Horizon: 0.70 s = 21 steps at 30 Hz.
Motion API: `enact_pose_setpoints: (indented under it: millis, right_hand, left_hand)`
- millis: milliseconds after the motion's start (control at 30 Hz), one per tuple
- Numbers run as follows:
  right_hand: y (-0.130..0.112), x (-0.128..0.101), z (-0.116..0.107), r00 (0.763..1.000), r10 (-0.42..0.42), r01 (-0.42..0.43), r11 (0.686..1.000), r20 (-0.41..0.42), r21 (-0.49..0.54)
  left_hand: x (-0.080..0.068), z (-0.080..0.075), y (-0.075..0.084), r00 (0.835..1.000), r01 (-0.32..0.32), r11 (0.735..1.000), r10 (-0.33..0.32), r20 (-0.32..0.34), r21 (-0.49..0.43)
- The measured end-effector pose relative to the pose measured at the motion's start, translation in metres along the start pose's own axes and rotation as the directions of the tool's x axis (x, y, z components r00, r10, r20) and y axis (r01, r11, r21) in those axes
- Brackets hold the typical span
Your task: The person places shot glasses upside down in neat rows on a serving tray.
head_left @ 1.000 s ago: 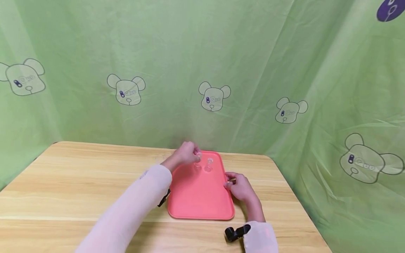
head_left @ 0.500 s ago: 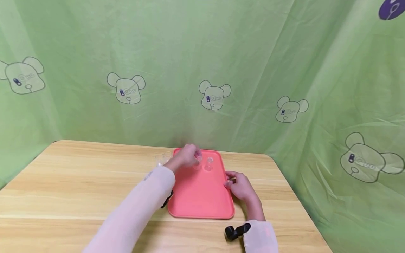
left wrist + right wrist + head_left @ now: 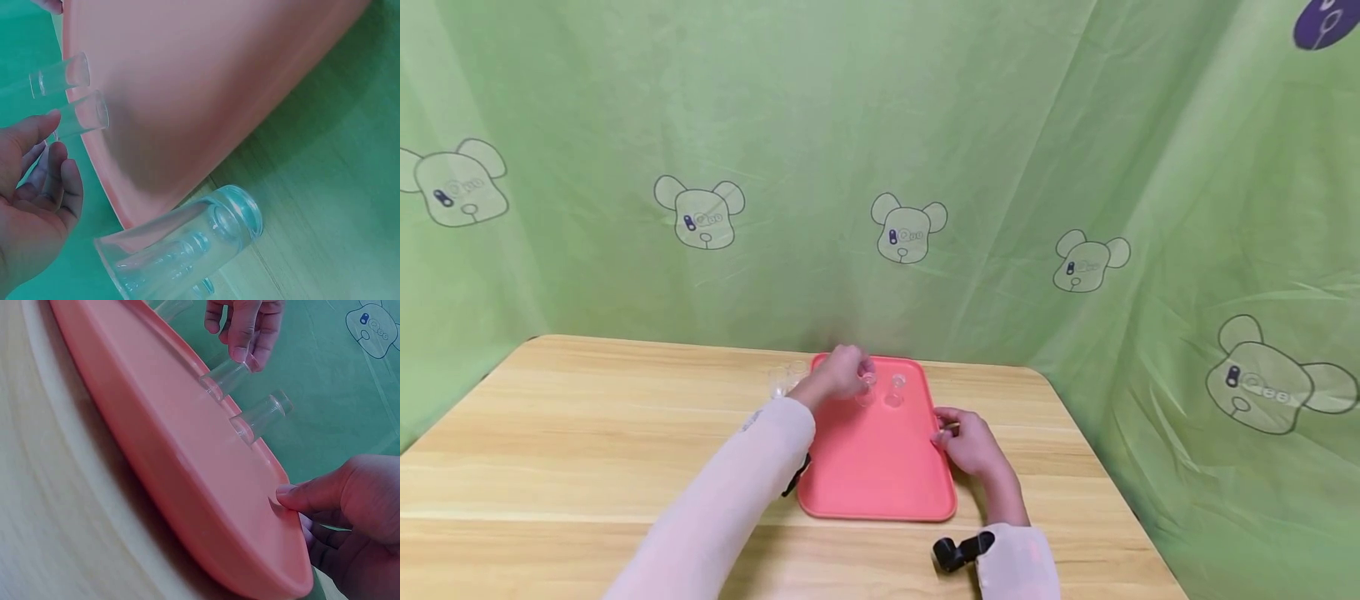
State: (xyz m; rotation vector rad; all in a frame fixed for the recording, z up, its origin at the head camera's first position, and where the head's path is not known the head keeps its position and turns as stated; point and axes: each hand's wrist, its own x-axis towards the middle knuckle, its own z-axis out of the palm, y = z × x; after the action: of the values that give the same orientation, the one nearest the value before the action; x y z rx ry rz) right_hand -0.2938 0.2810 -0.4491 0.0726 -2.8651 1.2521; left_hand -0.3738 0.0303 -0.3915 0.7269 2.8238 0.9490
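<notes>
A pink tray (image 3: pixel 872 475) lies on the wooden table (image 3: pixel 587 433). Two small clear glasses stand upright at its far end. My left hand (image 3: pixel 838 377) pinches the left glass (image 3: pixel 867 385) by its rim, thumb and fingertips around the top (image 3: pixel 84 115), and its base rests on the tray (image 3: pixel 224 379). The other glass (image 3: pixel 895 389) stands free just to its right (image 3: pixel 259 415). My right hand (image 3: pixel 970 446) grips the tray's right rim (image 3: pixel 294 575), thumb (image 3: pixel 312 494) on top and fingers curled underneath.
A stack of larger clear glasses (image 3: pixel 187 250) stands on the table beside the tray's far left corner (image 3: pixel 784 379). Green cloth with bear prints (image 3: pixel 910 229) walls the table at back and right. Black wrist cameras (image 3: pixel 962 550) sit on both sleeves.
My left hand has sunk slightly, bringing its small glass down onto the tray next to the other one. The right hand and the tray have stayed still.
</notes>
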Motion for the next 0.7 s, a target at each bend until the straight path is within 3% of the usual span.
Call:
enact_pose_setpoints:
  millis: [400, 567, 700]
  right_hand:
    - [-0.003, -0.002, 0.000, 1.000, -0.006, 0.006, 1.000, 0.005, -0.006]
    - [-0.003, -0.003, 0.000, 1.000, -0.006, 0.006, 1.000, -0.002, -0.008]
    - [-0.002, -0.002, 0.000, 1.000, -0.003, 0.003, 1.000, -0.003, -0.018]
  left_hand:
    - [0.003, -0.001, 0.001, 1.000, 0.012, 0.999, -0.012, -0.010, 0.033]
    - [0.002, -0.011, 0.009, 1.000, 0.000, 0.999, 0.000, 0.004, 0.042]
    - [0.000, -0.021, 0.016, 0.999, -0.048, 0.998, 0.047, 0.014, 0.043]
